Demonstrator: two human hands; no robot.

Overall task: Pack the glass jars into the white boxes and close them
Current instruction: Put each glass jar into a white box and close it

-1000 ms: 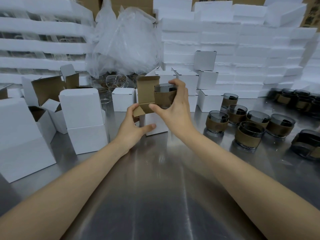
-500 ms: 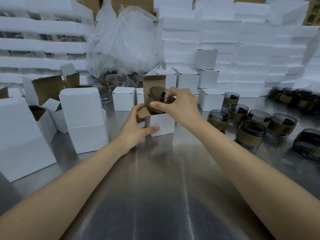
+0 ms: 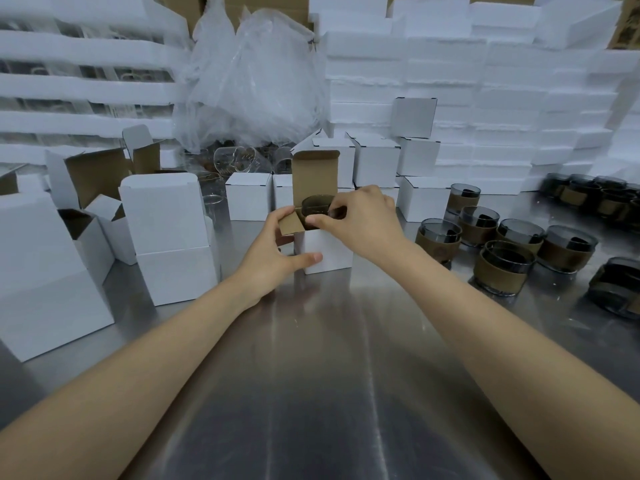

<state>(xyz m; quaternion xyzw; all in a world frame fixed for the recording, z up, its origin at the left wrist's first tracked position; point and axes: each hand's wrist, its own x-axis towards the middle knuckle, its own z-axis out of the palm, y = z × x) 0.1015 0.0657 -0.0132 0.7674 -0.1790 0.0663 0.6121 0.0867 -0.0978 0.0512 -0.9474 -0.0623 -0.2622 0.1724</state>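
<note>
Careful: with your left hand [image 3: 277,259] clasping the white cardboard box [image 3: 329,252], your right hand [image 3: 363,225] pinching the smoky glass jar [image 3: 316,205] may snag the flap [image 3: 290,224].

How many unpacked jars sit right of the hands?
7 countable jars in the near cluster; a dark row at the far right edge blurs together, so more may be hidden.
</note>
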